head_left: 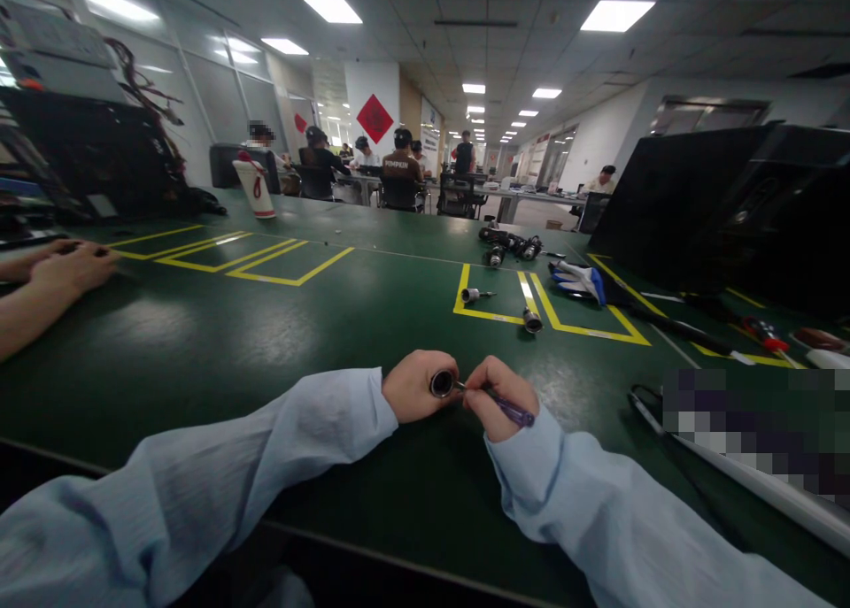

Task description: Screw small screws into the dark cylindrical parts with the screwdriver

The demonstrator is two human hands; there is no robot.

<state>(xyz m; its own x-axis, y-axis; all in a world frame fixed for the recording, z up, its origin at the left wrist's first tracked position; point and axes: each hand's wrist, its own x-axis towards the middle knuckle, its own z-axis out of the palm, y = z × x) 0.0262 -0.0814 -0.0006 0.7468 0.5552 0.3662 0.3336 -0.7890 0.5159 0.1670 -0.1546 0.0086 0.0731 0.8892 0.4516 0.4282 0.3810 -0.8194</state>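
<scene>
My left hand [420, 385] is closed around a small cylindrical metal part [442, 383], its round dark open end facing me. In my right hand [499, 394] is a thin screwdriver with a purple handle [516, 413], gripped like a pen. Its shaft reaches to the rim of the metal part; the tip is too small to make out. Beyond my hands, a similar metal cup-shaped part [532, 321] rests on the yellow tape. Another metal piece with a thin stem [475, 295] lies inside the left tape outline.
A co-worker's hands [83, 267] are on the green table [298, 325] at left. Farther back stand a paper cup [255, 188] and a cluster of black-and-metal parts [511, 245]. At right lie gloves [577, 282], a red-handled screwdriver [767, 334] and a large black case [717, 210].
</scene>
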